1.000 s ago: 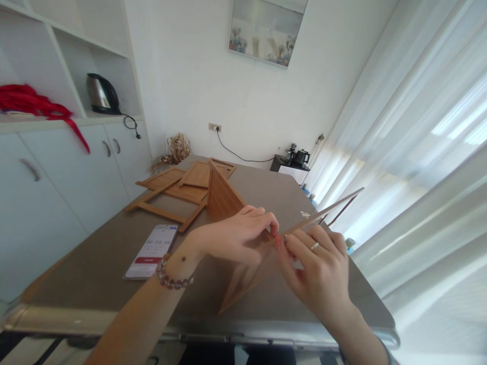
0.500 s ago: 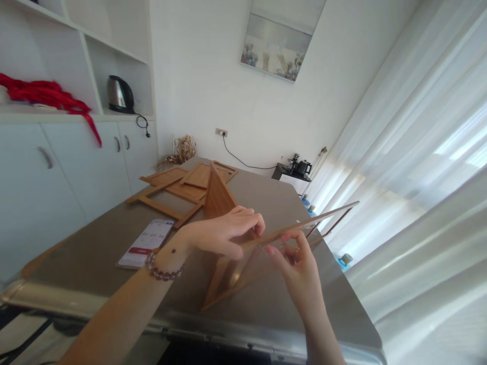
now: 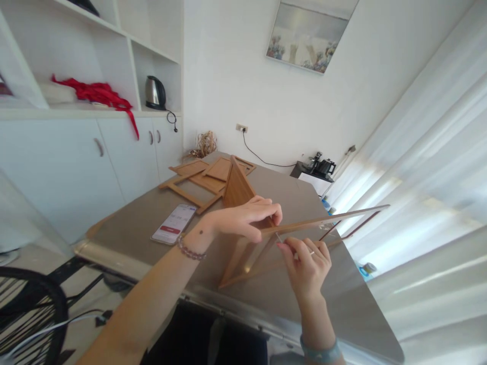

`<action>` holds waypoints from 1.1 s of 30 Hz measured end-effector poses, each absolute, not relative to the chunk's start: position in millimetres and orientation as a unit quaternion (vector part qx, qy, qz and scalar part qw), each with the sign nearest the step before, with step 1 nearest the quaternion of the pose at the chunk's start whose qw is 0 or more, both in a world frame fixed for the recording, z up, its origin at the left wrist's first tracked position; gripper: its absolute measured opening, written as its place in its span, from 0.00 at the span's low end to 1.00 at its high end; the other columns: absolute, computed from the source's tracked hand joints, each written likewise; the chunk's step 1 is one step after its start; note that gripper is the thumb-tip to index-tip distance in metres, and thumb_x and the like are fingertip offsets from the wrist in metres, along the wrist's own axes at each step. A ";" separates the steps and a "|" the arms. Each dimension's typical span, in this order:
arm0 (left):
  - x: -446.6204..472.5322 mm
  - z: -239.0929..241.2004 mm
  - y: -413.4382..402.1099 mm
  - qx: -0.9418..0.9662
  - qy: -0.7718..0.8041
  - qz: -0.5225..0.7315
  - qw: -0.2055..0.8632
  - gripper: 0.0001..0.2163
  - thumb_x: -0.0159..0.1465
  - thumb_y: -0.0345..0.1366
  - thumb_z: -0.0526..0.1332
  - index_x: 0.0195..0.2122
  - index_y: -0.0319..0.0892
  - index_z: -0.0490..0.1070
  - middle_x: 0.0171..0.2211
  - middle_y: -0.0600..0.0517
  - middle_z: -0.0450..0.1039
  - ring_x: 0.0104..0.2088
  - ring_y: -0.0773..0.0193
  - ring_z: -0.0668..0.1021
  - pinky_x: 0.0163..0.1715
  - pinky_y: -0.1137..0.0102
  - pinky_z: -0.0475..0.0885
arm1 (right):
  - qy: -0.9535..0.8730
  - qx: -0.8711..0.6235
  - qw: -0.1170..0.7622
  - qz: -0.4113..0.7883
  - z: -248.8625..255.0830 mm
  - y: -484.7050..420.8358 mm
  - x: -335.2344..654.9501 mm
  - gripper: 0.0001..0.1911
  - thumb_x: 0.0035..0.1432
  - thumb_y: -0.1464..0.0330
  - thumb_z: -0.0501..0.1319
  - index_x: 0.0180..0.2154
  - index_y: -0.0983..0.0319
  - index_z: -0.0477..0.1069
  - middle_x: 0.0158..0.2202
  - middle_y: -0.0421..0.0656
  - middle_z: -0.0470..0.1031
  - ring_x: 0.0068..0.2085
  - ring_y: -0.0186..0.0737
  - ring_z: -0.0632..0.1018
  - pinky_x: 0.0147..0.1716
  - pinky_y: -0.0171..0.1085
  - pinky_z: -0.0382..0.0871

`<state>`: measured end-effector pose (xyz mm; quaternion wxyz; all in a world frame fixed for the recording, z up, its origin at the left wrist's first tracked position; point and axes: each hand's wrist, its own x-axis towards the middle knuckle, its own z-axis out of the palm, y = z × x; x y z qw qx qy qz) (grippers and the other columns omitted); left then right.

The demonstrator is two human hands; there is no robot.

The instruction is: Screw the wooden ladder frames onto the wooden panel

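Observation:
My left hand (image 3: 245, 218) is closed over the corner where an upright wooden panel (image 3: 238, 185) meets a wooden frame with a clear pane (image 3: 323, 221). Its thumb lies on the near side and its fingers curl over the far side. My right hand (image 3: 309, 266) is closed in a fist just below the frame's upper rail. From its thumb and forefinger a thin metal rod (image 3: 279, 236) points at the rail near the corner; its exact kind is too small to tell. The frame stands tilted on the table, its far end reaching right.
On the grey table (image 3: 353, 299), flat wooden boards and frames (image 3: 213, 178) lie at the back left. A phone (image 3: 174, 224) lies beside my left forearm. Curtains hang along the right side, and a black chair (image 3: 34, 309) stands at the lower left.
My right hand has gone from a loose pinch at the rail to a fist, with the thin metal rod now visible. My left hand keeps its hold. The camera view has swung left.

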<state>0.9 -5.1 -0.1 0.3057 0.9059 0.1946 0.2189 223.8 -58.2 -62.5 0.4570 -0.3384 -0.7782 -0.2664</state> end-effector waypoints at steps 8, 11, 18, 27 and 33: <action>0.5 -2.6 -4.6 0.902 0.188 0.234 0.310 0.16 0.55 0.47 0.57 0.40 0.44 0.60 0.39 0.52 0.60 0.44 0.59 0.60 0.46 0.66 0.57 | -0.625 -0.486 0.557 0.249 -62.3 -90.4 170.7 0.27 0.69 0.55 0.51 0.19 0.59 0.58 0.15 0.34 0.58 0.20 0.31 0.59 0.23 0.34 0.51; 0.9 -5.4 -0.9 0.905 0.191 0.231 0.302 0.13 0.55 0.43 0.57 0.39 0.44 0.61 0.37 0.53 0.60 0.44 0.59 0.60 0.45 0.67 0.57 | -0.525 -0.448 0.582 0.430 -61.5 -92.8 157.6 0.27 0.66 0.48 0.51 0.22 0.59 0.60 0.14 0.32 0.53 0.19 0.30 0.54 0.21 0.34 0.50; 2.8 -14.2 9.8 0.908 0.167 0.250 0.292 0.13 0.53 0.40 0.58 0.39 0.45 0.61 0.37 0.55 0.60 0.43 0.60 0.61 0.46 0.67 0.55 | -0.567 -0.471 0.606 0.300 -66.8 -86.7 162.1 0.22 0.64 0.48 0.56 0.28 0.58 0.60 0.18 0.31 0.57 0.19 0.29 0.58 0.19 0.31 0.51; 3.4 -15.3 7.7 0.905 0.155 0.266 0.293 0.13 0.55 0.42 0.58 0.40 0.45 0.61 0.37 0.54 0.60 0.43 0.60 0.61 0.47 0.65 0.56 | -0.741 -0.303 0.529 -0.281 -81.3 -59.9 194.8 0.07 0.64 0.74 0.61 0.42 0.57 0.71 0.33 0.41 0.76 0.37 0.39 0.74 0.40 0.41 0.71; 2.3 -13.1 5.6 0.904 0.171 0.254 0.296 0.14 0.55 0.44 0.57 0.40 0.46 0.61 0.38 0.54 0.60 0.43 0.60 0.61 0.47 0.65 0.56 | -0.794 -0.268 0.477 -0.264 -76.3 -66.8 210.5 0.24 0.63 0.78 0.60 0.59 0.59 0.67 0.41 0.45 0.79 0.44 0.41 0.78 0.45 0.43 0.76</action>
